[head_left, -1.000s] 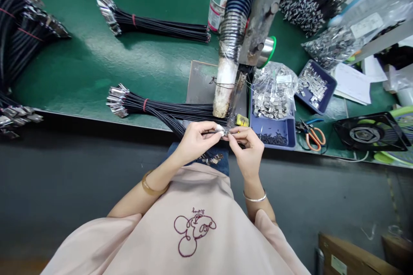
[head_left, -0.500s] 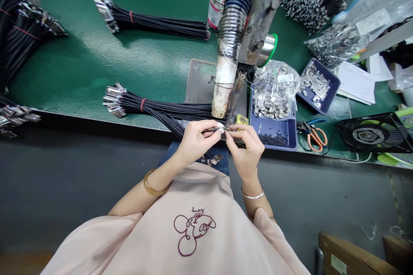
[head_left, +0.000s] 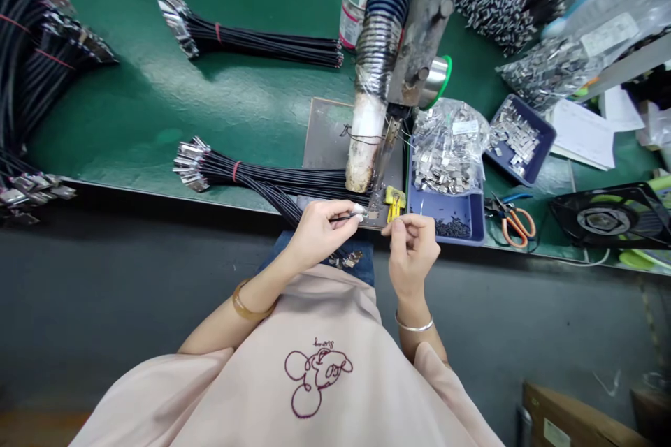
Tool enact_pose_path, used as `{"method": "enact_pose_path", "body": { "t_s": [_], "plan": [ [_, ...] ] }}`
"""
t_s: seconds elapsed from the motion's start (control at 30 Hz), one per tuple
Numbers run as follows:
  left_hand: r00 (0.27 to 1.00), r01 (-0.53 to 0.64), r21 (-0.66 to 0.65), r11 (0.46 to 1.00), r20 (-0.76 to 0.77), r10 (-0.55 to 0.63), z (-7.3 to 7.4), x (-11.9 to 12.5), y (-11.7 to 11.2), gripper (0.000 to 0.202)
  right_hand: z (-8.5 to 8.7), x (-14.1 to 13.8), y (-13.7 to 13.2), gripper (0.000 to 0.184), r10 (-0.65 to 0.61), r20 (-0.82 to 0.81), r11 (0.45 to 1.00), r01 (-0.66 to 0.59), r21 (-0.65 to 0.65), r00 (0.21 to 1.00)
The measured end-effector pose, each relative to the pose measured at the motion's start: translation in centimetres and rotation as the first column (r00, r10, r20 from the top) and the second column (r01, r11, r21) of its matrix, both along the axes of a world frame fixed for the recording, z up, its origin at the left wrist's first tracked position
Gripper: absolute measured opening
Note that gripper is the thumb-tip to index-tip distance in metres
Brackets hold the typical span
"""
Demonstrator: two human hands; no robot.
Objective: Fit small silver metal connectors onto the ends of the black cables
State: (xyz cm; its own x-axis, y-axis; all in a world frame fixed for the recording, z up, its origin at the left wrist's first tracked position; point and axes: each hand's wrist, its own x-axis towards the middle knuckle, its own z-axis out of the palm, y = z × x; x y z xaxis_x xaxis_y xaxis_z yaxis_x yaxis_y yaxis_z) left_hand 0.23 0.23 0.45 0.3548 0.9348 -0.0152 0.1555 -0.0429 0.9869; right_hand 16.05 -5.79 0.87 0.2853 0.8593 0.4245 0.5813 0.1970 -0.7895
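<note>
My left hand [head_left: 326, 229] is closed in a pinch on a black cable [head_left: 343, 217], just behind a small metal connector [head_left: 373, 214] at the cable's end. A white covering shows on one of its fingertips. My right hand [head_left: 413, 251] has its thumb and forefinger pressed together at the lower end of a small yellow piece [head_left: 394, 201]; whatever is between them is too small to make out. Above the connector, the tip of a metal arm [head_left: 385, 154] points down beside a wrapped hose nozzle [head_left: 361, 154]. More connector ends [head_left: 346, 259] hang over my lap.
Bundles of black cables [head_left: 262, 174] lie to the left. On the right stand a blue tray [head_left: 474, 213] with bagged metal parts and small black pieces, a second tray [head_left: 545, 143], orange-handled pliers [head_left: 516, 227] and a fan [head_left: 608, 218]. A solder spool [head_left: 435, 82] sits behind the arm.
My right hand has come away from the connector and moved right, to the yellow piece. The connector now shows uncovered. My left hand keeps its pinch in nearly the same place.
</note>
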Motion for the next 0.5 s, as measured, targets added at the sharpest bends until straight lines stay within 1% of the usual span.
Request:
{"method": "enact_pose_path", "body": {
  "t_s": [0.07,0.13,0.2,0.27,0.33,0.4,0.43,0.5],
  "plan": [
    [1.000,0.012,0.019,1.000,-0.003,-0.012,-0.2,-0.2,-0.1,0.021,0.2,-0.1,-0.1,0.005,0.032,0.128,0.999,-0.027,-0.038,0.991],
    [1.000,0.029,0.049,0.998,-0.009,-0.028,-0.3,-0.3,-0.2,0.021,0.3,-0.3,0.0,0.006,0.079,0.255,0.996,-0.066,-0.060,0.964],
    [0.999,0.037,0.077,0.996,-0.017,-0.036,-0.4,-0.4,-0.2,0.020,0.3,-0.4,-0.1,0.006,0.074,0.306,0.997,-0.061,-0.052,0.949],
    [0.999,0.030,0.096,0.995,-0.023,-0.028,-0.4,-0.4,-0.2,0.019,0.1,-0.3,-0.2,0.010,0.017,0.269,1.000,-0.011,-0.021,0.963],
    [1.000,0.014,0.112,0.994,-0.029,-0.010,-0.4,-0.4,-0.2,0.017,0.0,0.0,-0.5,0.015,-0.047,0.161,0.999,0.044,0.024,0.986],
    [0.999,0.002,0.125,0.992,-0.039,0.003,-0.3,-0.3,-0.1,0.017,-0.1,0.4,-0.8,0.018,-0.079,0.050,0.995,0.076,0.064,0.996],
    [0.999,0.001,0.131,0.991,-0.045,0.005,-0.2,-0.3,-0.1,0.016,-0.1,0.5,-0.9,0.018,-0.082,0.027,0.994,0.080,0.073,0.996],
    [0.998,0.013,0.135,0.991,-0.064,-0.004,0.1,-0.2,0.0,0.017,-0.1,0.6,-0.8,0.014,-0.069,0.048,0.996,0.066,0.064,0.996]
  ]
}}
